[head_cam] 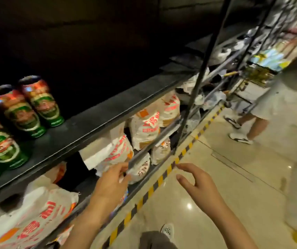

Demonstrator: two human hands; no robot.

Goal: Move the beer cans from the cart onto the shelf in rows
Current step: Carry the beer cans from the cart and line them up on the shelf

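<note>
Several green and red beer cans stand in a row at the left end of the dark shelf. The rest of that shelf board is bare to the right. My left hand hangs below the shelf, in front of the bagged goods, with fingers relaxed and nothing in it. My right hand is out over the floor to the right, fingers loosely spread and holding nothing. No cart shows in this view. The picture is blurred by motion.
White sacks with red print fill the lower shelves. A black upright post divides the shelving. Yellow-black tape marks the floor along the shelf base. A person's legs and white shoes stand in the aisle at right, near other goods.
</note>
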